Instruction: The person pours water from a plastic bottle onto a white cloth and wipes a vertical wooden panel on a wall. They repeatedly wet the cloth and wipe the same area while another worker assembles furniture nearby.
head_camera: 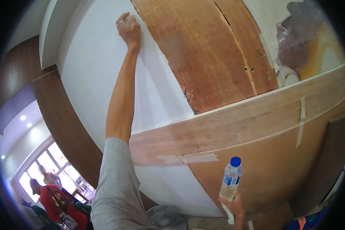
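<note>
My left hand [129, 28], with a ring on one finger, is curled against the white wall panel [95, 72], near the rough edge of a bare brown plywood sheet [201, 57]. Whether it holds anything is hidden. At the lower right my right hand [234, 205] grips a clear plastic bottle [231, 179] with a blue cap and a blue label. The bottle is nearly upright, and a whitish strip [229, 215] hangs below it by the same hand.
A pale wooden ledge [218, 120] with masking tape [199, 157] runs across below the panels. A fan [163, 217] stands at the bottom. Plastic sheeting [293, 46] is at the upper right. Two people, one in a red shirt [57, 204], are at the lower left near windows.
</note>
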`<control>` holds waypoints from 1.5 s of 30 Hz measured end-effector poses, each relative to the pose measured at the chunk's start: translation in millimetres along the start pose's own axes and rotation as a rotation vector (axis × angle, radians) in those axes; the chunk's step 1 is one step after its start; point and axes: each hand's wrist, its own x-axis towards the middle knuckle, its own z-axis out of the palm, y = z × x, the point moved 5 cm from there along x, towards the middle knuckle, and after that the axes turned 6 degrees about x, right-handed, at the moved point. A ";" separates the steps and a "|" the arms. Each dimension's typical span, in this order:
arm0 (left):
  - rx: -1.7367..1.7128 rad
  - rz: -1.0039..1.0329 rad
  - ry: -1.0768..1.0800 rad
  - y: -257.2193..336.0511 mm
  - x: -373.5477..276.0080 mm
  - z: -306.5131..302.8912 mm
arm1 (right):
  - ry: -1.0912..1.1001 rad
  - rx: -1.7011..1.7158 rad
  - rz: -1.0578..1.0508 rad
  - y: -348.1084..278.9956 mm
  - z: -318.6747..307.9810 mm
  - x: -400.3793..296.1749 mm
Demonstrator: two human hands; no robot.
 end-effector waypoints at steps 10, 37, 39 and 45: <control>0.159 0.044 -0.017 -1.7 -0.6 4.0 | -0.124 0.020 0.097 12.1 36.9 18.1; 0.291 0.028 0.006 -0.4 7.7 4.4 | -0.077 -0.018 0.059 24.4 38.3 22.4; 0.265 -0.034 0.005 -2.8 14.5 5.3 | -0.086 -0.008 0.073 25.6 39.3 22.3; 0.298 -0.140 0.026 -4.7 22.3 10.8 | -0.048 -0.039 0.085 26.8 38.7 20.7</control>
